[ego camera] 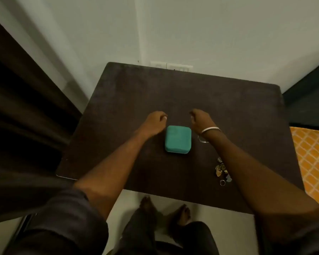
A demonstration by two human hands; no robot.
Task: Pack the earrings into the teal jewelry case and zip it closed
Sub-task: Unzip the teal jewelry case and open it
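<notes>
One teal jewelry case (178, 139) lies shut near the middle of a dark, matte, roughly square table (228, 107), its lid up. The case is a soft-looking rounded rectangle with a velvety surface and a seam running round its near edge; its long axis runs from the person toward the wall, only slightly longer than its width. Two bare hands hover beyond its far corners. The left hand (155, 120) sits just past the far-left corner with its fingers curled inward, gripping nothing that can be seen. The right hand (201, 119) sits just past the far-right corner, fingers likewise curled loosely and holding nothing visible; one thin pale metal bangle (210, 130) circles that wrist. Just under the right wrist a thin, clear-looking ring shape (203, 140) lies on the table, partly hidden. Nearer the person, by the right forearm, a small cluster of earrings (221, 169) lies in a loose line: gold-toned, pale and dark pieces, too small and blurred to count exactly, with one silvery ring (222, 182) at the near end. Two bare feet (164, 210) show on the pale floor below the table edge.
</notes>
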